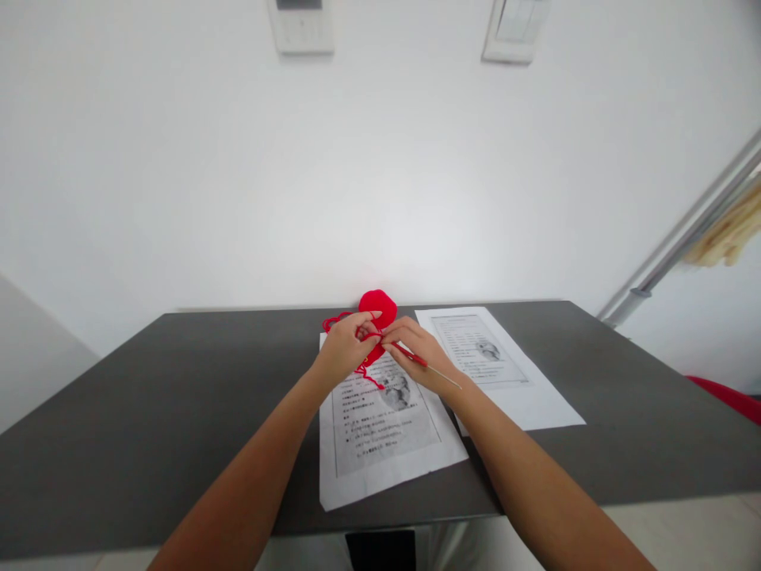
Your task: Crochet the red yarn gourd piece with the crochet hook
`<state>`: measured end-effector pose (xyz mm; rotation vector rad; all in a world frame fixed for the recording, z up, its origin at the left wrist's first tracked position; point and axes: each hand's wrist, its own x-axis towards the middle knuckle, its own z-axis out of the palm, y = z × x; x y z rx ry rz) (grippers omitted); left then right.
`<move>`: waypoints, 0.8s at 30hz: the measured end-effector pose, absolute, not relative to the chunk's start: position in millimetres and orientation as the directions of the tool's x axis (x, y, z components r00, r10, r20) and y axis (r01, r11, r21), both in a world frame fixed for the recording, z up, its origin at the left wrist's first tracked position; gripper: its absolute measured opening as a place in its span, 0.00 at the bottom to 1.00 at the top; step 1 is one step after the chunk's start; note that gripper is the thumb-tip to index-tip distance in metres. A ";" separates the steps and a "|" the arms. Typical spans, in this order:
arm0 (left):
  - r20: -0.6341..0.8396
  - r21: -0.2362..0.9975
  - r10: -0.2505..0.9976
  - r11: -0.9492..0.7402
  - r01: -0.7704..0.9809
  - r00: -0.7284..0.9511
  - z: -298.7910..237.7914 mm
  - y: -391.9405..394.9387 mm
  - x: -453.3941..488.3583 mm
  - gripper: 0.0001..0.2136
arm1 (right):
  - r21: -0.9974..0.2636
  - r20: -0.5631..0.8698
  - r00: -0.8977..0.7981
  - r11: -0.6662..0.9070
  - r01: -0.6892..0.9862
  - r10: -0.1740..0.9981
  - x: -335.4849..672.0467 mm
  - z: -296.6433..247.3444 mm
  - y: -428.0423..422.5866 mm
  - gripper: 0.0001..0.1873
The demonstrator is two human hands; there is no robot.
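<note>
Both hands up close together over the desk, fingertips nearly meeting. Left hand (348, 347): thumb and index pinched on a small red yarn piece (373, 354), a yarn strand running up by the index finger. Right hand (419, 349): fingers closed round a crochet hook (418, 359), red grip section, bare metal shaft angled back over the right wrist. Working end is buried between the fingertips, so can't tell if it's through a loop.

Red yarn ball (378, 304) sits just beyond the fingertips, partly covered by the left hand, near the wall (380, 159). Loose red strands (333, 321) bunch just left of the left fingers; a yarn tail (373, 381) hangs below the fingertips, over the paper.

Two printed sheets: near sheet (386, 444) is under the hands and runs back between the forearms, text plus a grey picture, too blurred to read. Far sheet (499, 369) lies right of the right hand, similar layout, also unreadable. Both on a dark grey desk (208, 412).

Above and beyond the hands: wall panel (302, 30) with dark display up left, switch plate (516, 30) up right. Well right of the right hand: grey pole (683, 250) slanting, cream strands (728, 230) next to it, red curved edge (725, 398) lower down, can't identify.
</note>
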<state>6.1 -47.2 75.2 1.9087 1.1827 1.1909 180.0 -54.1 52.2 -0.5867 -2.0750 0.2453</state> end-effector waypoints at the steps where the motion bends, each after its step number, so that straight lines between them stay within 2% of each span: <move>1: 0.365 0.848 0.912 -0.409 0.339 0.187 74.8 -46.4 5.8 0.16 | -0.374 0.760 -0.437 0.874 0.309 0.480 179.5 50.9 -53.9 0.05; 5: 0.274 0.950 0.949 -0.293 0.112 0.159 69.3 -40.4 3.1 0.18 | -0.339 0.791 -0.427 0.894 0.291 0.439 178.5 46.3 -53.1 0.09; 8: 0.178 0.982 0.972 -0.166 -0.090 0.154 64.0 -37.3 2.7 0.19 | -0.346 0.798 -0.407 0.891 0.293 0.444 177.8 43.5 -51.8 0.10; 14: -0.041 0.881 0.967 0.154 -0.447 0.253 57.0 -39.4 9.2 0.16 | -0.312 0.792 -0.425 0.888 0.337 0.439 176.7 37.8 -45.9 0.11; 16: -0.069 0.850 0.962 0.194 -0.489 0.263 54.4 -40.1 12.5 0.13 | -0.301 0.789 -0.430 0.886 0.351 0.439 176.1 36.3 -44.9 0.11; 19: -0.058 0.853 0.972 0.167 -0.494 0.228 50.9 -40.1 16.1 0.12 | -0.296 0.787 -0.419 0.873 0.388 0.453 174.7 33.9 -44.4 0.12; 22: 0.009 0.896 0.987 0.063 -0.440 0.159 48.7 -39.0 16.9 0.16 | -0.285 0.791 -0.392 0.851 0.441 0.469 173.4 31.4 -44.4 0.11; 24: 0.073 0.942 0.991 -0.032 -0.335 0.109 47.7 -37.4 15.9 0.19 | -0.289 0.790 -0.384 0.843 0.454 0.478 173.0 30.1 -44.4 0.10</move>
